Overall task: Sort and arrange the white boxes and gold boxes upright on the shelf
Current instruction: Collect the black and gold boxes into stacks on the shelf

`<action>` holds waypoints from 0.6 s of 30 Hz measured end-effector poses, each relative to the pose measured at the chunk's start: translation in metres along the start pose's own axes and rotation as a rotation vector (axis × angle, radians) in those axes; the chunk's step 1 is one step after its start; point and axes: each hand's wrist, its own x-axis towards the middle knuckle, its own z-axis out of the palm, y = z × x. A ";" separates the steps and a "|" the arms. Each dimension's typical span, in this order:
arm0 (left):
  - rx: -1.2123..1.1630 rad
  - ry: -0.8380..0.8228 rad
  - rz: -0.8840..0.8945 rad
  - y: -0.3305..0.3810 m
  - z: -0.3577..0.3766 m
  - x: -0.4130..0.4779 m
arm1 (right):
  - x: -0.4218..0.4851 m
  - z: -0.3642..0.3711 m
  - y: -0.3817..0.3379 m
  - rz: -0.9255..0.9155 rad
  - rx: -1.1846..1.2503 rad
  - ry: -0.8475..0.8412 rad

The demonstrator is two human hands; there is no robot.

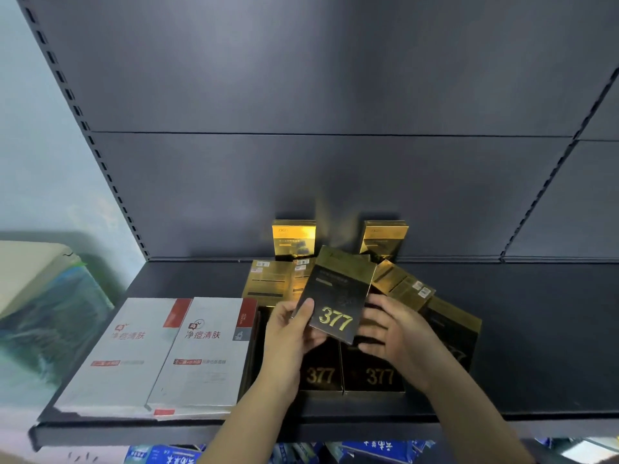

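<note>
A gold and black box marked 377 (338,296) is held tilted above the shelf (519,329). My left hand (294,329) grips its left edge; my right hand (392,326) touches its right edge. Two white boxes (197,353) with red print lie flat side by side at the shelf's front left. Two gold boxes (294,237) stand upright against the back panel. Several more gold boxes (382,373) lie flat or leaning under and around my hands.
The dark back panel (335,112) rises behind the shelf, with slotted uprights at both sides. Blue and white packets (378,452) fill the level below. A pale bundle (43,313) sits left of the shelf.
</note>
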 end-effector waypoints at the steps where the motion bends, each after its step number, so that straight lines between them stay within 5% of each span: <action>1: -0.003 0.001 -0.009 -0.003 -0.001 -0.002 | -0.001 0.004 0.008 0.011 0.015 -0.025; 12: 0.147 -0.046 -0.002 -0.012 -0.011 -0.014 | -0.004 0.003 0.017 0.012 -0.026 -0.017; 18: 0.850 -0.072 0.231 -0.019 -0.023 -0.018 | -0.006 -0.008 0.022 -0.053 -0.493 0.071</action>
